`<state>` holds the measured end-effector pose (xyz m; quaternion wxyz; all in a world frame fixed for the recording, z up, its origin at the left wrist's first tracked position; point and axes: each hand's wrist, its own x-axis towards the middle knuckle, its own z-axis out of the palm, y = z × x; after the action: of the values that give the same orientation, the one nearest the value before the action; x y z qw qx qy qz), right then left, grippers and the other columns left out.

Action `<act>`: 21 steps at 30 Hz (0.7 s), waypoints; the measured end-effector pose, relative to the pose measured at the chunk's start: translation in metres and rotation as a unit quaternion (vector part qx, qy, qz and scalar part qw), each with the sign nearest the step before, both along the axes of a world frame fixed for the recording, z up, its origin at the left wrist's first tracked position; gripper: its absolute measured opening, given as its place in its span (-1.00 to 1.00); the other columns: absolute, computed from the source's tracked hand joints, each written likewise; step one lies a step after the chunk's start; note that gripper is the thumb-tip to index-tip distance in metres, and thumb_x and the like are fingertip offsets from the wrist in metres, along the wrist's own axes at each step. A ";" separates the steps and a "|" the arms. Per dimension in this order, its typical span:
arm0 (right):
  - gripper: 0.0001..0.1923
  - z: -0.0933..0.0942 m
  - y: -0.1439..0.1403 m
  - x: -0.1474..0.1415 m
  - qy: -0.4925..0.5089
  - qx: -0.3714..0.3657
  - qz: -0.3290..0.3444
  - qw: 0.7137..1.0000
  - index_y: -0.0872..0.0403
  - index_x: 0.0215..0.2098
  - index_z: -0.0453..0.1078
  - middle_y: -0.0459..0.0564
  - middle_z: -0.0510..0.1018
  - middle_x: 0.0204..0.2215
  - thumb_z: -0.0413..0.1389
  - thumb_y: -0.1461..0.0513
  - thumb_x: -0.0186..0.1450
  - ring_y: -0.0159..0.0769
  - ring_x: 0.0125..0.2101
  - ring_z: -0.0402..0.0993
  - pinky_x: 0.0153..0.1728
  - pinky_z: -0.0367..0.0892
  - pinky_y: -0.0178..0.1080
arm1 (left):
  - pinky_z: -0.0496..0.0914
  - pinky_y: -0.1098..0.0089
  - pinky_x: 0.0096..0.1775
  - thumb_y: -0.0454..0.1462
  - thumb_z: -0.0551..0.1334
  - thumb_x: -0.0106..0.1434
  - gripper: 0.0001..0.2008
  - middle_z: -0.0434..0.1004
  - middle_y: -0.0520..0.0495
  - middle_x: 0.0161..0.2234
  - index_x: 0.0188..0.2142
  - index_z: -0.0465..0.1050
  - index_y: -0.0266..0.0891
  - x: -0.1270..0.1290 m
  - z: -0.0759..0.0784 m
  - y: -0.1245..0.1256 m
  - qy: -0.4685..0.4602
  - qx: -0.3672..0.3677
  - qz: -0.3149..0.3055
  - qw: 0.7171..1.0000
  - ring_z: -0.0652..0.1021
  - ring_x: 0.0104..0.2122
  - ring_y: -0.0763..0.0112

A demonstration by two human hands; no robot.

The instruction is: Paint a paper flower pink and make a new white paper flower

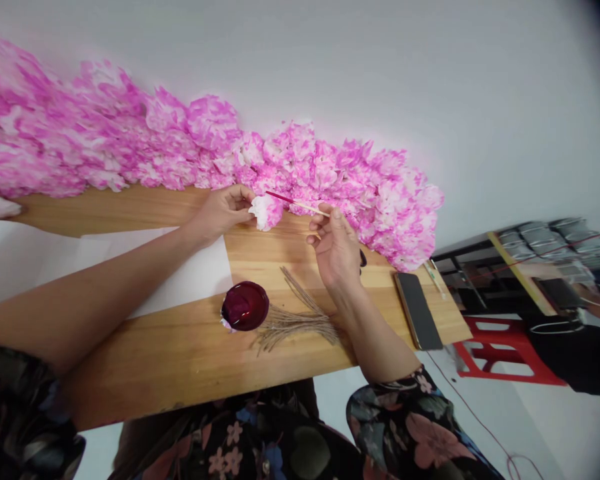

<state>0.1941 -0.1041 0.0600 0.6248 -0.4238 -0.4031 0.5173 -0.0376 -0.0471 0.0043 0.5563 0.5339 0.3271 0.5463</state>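
pinching paper flower (266,211) in left hand (223,212) fingertips near tabletop (180,347) far edge; right hand (336,250) fingers grip brush (296,203), tip touching it.

A craft workroom: dyed paper flowers (220,150) heaped along a wooden table (180,353) (red stool (500,353) nearby).

A plain white wall (380,60) fills the upper view, evenly lit, and a long wooden table (190,353) runs across in front of it. To the right stands a red stool (500,353) on a pale floor (555,427), near a dark shelf unit (525,260) holding what may be grey stacked packs.
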 end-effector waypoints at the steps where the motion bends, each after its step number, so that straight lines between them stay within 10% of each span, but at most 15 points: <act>1: -0.58 0.000 0.000 0.000 0.003 0.000 0.001 1.000 -0.03 -0.23 0.61 -0.15 0.62 -0.39 0.42 -0.14 0.16 -0.44 -0.38 0.49 -0.48 0.34 -0.39 | 0.48 0.40 -0.27 -0.31 0.55 0.03 -0.69 0.60 0.05 -0.36 -0.34 0.44 -0.18 0.000 0.000 0.000 0.000 0.001 -0.001 1.000 0.60 -0.36 0.42; 21: -0.64 0.002 0.000 0.002 0.035 0.025 -0.009 0.999 -0.05 -0.21 0.57 -0.16 0.57 -0.38 0.41 -0.10 0.23 -0.45 -0.38 0.47 -0.47 0.34 -0.39 | 0.47 0.42 -0.26 -0.32 0.54 -0.01 -0.68 0.60 0.06 -0.34 -0.34 0.46 -0.19 0.002 -0.001 0.002 -0.032 0.000 0.001 0.999 0.59 -0.33 0.44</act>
<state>0.1957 -0.1040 0.0623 0.6536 -0.3937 -0.3896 0.5158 -0.0360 -0.0455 0.0032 0.5657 0.5159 0.3098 0.5639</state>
